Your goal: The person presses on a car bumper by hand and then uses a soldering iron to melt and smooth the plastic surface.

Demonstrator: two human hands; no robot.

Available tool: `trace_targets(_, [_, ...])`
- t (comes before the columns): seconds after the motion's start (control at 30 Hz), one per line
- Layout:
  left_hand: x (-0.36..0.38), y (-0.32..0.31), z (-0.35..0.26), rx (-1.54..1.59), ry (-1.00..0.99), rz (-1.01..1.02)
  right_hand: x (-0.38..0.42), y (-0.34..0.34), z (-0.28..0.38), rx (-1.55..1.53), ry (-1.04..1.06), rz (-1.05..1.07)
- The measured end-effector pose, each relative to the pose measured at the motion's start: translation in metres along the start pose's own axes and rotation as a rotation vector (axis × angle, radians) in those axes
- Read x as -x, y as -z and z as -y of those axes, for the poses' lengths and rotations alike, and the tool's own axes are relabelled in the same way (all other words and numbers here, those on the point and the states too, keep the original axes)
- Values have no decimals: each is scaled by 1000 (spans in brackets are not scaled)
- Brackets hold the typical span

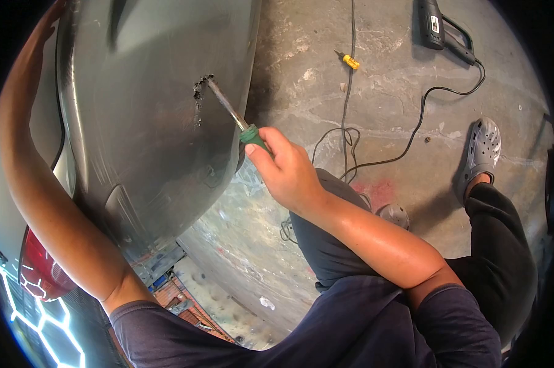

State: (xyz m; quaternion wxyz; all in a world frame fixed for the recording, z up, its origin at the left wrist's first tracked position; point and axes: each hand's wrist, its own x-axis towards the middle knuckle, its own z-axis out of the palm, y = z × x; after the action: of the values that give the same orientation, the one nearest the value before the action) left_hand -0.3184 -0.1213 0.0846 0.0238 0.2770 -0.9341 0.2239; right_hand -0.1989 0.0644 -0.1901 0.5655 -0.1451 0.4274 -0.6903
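My right hand (283, 161) is closed around the green handle of a screwdriver (229, 109). The metal shaft slants up and left, its tip at a jagged, blackened crack (198, 91) in a grey car bumper (148, 141). Scuffs and scratches mark the bumper's lower corner. On the far left, my left arm stretches up along the car body, and my left hand (49, 17) rests near the bumper's upper edge. Its fingers are cut off by the dark rim of the view.
A black heat gun (433, 26) lies on the concrete floor (399, 110), its cord (425, 105) looping towards my legs. A small yellow-handled screwdriver (349, 61) lies beside another cable. A red tail light (41, 264) is below my left arm. My grey clog (484, 147) stands at right.
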Motion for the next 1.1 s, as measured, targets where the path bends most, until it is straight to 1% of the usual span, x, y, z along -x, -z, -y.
trace_targets(0.23, [6,-7,6,-57,-114,-43,-2,3,2,76,38,1])
trace_targets(0.4, [6,-6,7,-73,-139,-49,-3,7,0,166,79,-4])
trace_targets(0.87, [8,-8,13,-118,-189,-64,-6,14,7,221,146,5])
trace_targets(0.9, [10,-10,11,-137,-216,-74,-6,14,7,222,145,6])
trace_targets(1.0, [-3,0,6,-32,-47,18,-7,15,7,228,131,13])
trace_targets(1.07, [-1,0,4,-26,-29,18,-7,15,8,226,116,20])
trace_targets(1.1, [7,-5,3,-72,-83,-19,-7,15,9,225,109,24])
